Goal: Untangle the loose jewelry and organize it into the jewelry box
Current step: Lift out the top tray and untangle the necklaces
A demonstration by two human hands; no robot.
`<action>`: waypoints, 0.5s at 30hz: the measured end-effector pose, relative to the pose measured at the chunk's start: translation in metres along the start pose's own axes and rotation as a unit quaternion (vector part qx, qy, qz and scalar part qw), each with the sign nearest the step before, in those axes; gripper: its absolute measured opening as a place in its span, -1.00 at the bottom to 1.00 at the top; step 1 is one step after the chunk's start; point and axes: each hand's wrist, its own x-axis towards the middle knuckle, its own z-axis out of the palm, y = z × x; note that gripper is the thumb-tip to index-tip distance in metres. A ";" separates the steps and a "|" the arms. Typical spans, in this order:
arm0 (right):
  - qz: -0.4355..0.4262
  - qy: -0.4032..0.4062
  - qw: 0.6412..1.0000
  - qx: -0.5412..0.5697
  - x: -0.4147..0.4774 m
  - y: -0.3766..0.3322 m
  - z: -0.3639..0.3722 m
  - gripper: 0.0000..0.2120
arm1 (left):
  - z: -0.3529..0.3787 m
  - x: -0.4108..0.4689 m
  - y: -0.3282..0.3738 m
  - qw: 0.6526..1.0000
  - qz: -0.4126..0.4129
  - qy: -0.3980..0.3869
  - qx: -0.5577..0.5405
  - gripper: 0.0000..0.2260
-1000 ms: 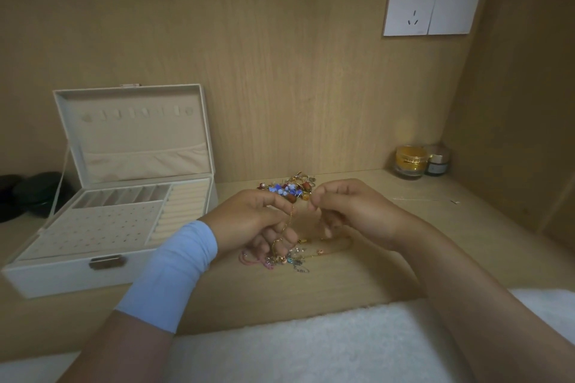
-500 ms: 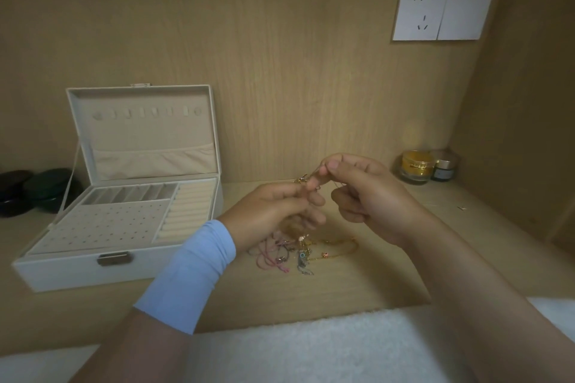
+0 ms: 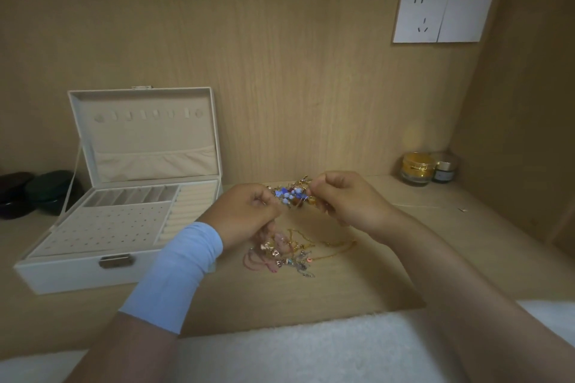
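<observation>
My left hand [image 3: 245, 214] and my right hand [image 3: 348, 202] each pinch one end of a tangled beaded piece [image 3: 292, 194] with blue, brown and gold beads, held between them above the wooden shelf. Below the hands a heap of loose jewelry [image 3: 289, 250] lies on the shelf: gold chains, a pink cord, small charms. My left hand partly covers the heap's left side. The white jewelry box [image 3: 71, 274] stands open at the left, lid upright, with ring rolls, a perforated earring panel and small compartments showing.
A gold jar [image 3: 417, 168] and a small dark jar [image 3: 445, 171] sit in the back right corner. Dark round cases [image 3: 46, 191] lie left of the box. A white fluffy cloth [image 3: 295, 351] runs along the near edge. A wall socket [image 3: 443, 14] is above right.
Half a second ago the hands were raised, pinching a small gold piece; now they are lower and apart, with the blue beaded tangle stretched between them.
</observation>
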 end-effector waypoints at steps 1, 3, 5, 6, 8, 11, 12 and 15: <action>-0.011 0.010 0.999 -0.038 0.009 0.002 0.004 -0.75 | 0.001 0.000 -0.003 0.999 -0.001 0.024 0.043 -0.89; -0.031 0.011 0.995 -0.097 0.027 0.006 0.012 -0.78 | 0.004 0.002 -0.007 0.973 0.015 0.087 0.215 -0.87; -0.041 -0.008 0.987 -0.154 0.041 0.010 0.021 -0.77 | 0.005 0.004 -0.011 0.925 0.045 0.156 0.343 -0.86; -0.048 -0.016 0.980 -0.191 0.046 0.011 0.026 -0.77 | 0.005 0.005 -0.011 0.907 0.058 0.168 0.382 -0.85; -0.058 -0.029 0.964 -0.258 0.050 0.014 0.037 -0.76 | 0.002 0.006 -0.013 0.868 0.062 0.158 0.466 -0.83; -0.077 -0.062 0.946 -0.310 0.053 0.022 0.048 -0.77 | -0.003 0.006 -0.017 0.829 0.028 0.126 0.544 -0.80; -0.087 -0.072 0.939 -0.326 0.054 0.025 0.050 -0.78 | -0.005 0.006 -0.018 0.824 0.018 0.115 0.554 -0.79; -0.101 -0.100 0.931 -0.335 0.051 0.024 0.047 -0.87 | -0.006 0.008 -0.023 0.819 0.021 0.096 0.566 -0.80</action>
